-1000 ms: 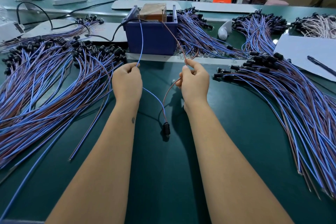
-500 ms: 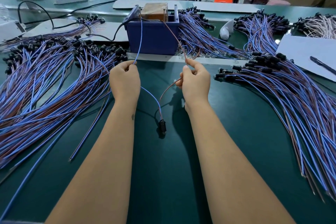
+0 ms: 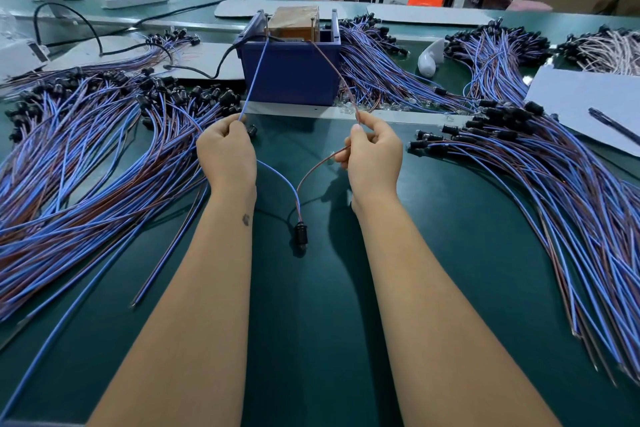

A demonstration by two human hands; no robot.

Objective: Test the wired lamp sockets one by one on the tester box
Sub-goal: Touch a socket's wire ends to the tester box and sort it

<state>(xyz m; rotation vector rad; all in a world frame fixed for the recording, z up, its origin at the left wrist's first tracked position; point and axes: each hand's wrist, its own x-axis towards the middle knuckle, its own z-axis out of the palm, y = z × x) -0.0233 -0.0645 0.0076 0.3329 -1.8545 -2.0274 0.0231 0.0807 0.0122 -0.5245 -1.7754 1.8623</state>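
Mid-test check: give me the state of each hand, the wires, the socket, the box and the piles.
left hand: pinches the blue wire
right hand: pinches the brown wire
both wires: run up to the tester box
socket: lying on the mat between the forearms
left pile: spread on the mat
right pile: spread on the mat

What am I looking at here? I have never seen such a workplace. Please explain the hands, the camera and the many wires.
There is no machine: a person works with two bare hands, filmed from a camera on the head looking forward and down. The left hand pinches a blue wire; the right hand pinches a brown wire. Both wires run up to the blue tester box and down to one black lamp socket lying between the arms on the green table. Piles of similar wired sockets lie on the left and right. White paper with a pen lies far right.
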